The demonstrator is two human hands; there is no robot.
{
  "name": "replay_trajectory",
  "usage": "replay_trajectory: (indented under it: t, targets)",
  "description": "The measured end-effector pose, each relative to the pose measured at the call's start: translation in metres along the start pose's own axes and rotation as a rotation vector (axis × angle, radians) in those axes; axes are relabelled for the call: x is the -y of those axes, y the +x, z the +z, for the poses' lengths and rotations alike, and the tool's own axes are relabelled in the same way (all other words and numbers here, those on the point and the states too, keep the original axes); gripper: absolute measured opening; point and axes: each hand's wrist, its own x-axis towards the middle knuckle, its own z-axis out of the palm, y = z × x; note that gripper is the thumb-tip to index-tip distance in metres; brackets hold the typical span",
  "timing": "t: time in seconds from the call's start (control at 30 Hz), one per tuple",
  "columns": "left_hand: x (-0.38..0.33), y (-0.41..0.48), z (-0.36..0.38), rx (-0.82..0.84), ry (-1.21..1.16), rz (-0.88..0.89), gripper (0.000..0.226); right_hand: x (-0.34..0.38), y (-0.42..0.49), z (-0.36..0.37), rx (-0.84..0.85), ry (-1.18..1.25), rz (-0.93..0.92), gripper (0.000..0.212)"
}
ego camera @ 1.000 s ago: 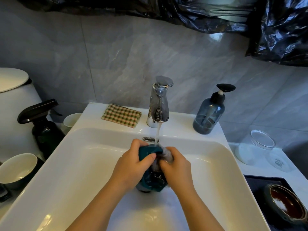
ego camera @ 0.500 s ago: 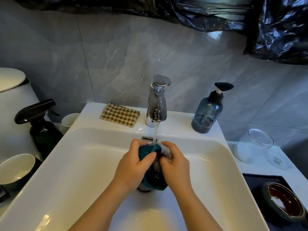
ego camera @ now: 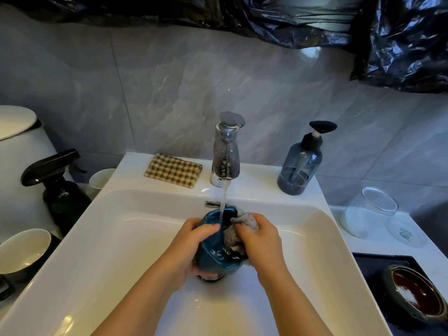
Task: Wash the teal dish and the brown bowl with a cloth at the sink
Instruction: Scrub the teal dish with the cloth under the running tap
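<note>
The teal dish (ego camera: 213,258) is held tilted over the middle of the white sink (ego camera: 116,229), under the running tap water. My left hand (ego camera: 189,248) grips its left rim, thumb over the edge. My right hand (ego camera: 261,246) presses a grey cloth (ego camera: 242,221) into the dish's right side, fingers curled round the cloth. The brown bowl (ego camera: 419,294) sits on a dark tray at the lower right, away from both hands.
A chrome tap (ego camera: 226,151) runs behind the dish. On the sink ledge lie a checked cloth (ego camera: 173,169) and a grey soap pump bottle (ego camera: 300,163). Left of the sink stand a black spray bottle (ego camera: 57,187) and a white bowl (ego camera: 23,248). A glass jar (ego camera: 366,212) stands at right.
The dish has tipped so its opening faces up toward the tap, and the stream now falls inside it. My right hand has shifted the cloth slightly right along the rim.
</note>
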Motion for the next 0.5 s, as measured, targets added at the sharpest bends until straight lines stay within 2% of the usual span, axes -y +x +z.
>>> replay_trajectory:
  t: [0.1,0.2,0.33,0.4,0.5]
  targets:
    - [0.006,0.004,0.005,-0.125,-0.103,-0.052,0.028,0.003,-0.002,0.003,0.027,0.143,0.012,0.016]
    - [0.009,0.01,0.006,-0.219,-0.232,0.024,0.026,0.001,-0.007,0.014,0.121,0.297,0.096,0.015]
    - [0.006,0.01,0.003,-0.232,-0.423,0.055,0.028,0.0,-0.015,0.03,0.232,0.403,0.095,0.024]
    - [0.005,0.007,0.003,-0.199,-0.372,0.075,0.025,0.003,-0.016,0.03,0.175,0.388,0.065,0.026]
    - [0.004,0.004,0.002,-0.117,-0.107,0.05,0.022,0.002,-0.008,0.017,0.031,0.256,0.093,0.031]
